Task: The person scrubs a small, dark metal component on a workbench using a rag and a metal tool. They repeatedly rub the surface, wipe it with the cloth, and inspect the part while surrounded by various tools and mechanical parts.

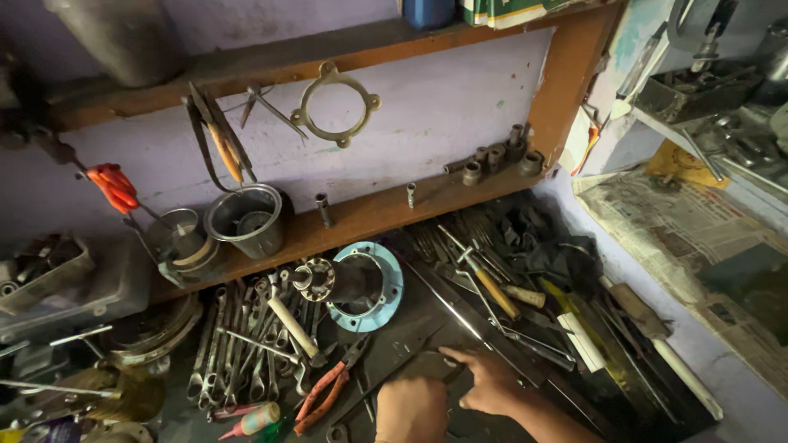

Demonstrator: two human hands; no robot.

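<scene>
My left hand [410, 410] is at the bottom middle, knuckles up and fingers curled down; what is under it is hidden. My right hand [486, 383] lies just to its right with fingers spread, the forefinger stretched left over a dark flat metal piece [425, 363]. Red-handled pliers [324, 394] lie just left of the hands. A pile of spanners [238, 344] is farther left. A blue-flanged hub part [357, 283] stands above the hands, with a hammer [289, 316] beside it.
Screwdrivers and files [492, 287] lie to the right with a dark cloth [546, 242]. A wooden shelf [361, 217] holds metal cups [246, 217] and sockets [497, 156]. A ring gasket [336, 105] hangs on the wall. Newspaper [665, 221] covers the right ledge.
</scene>
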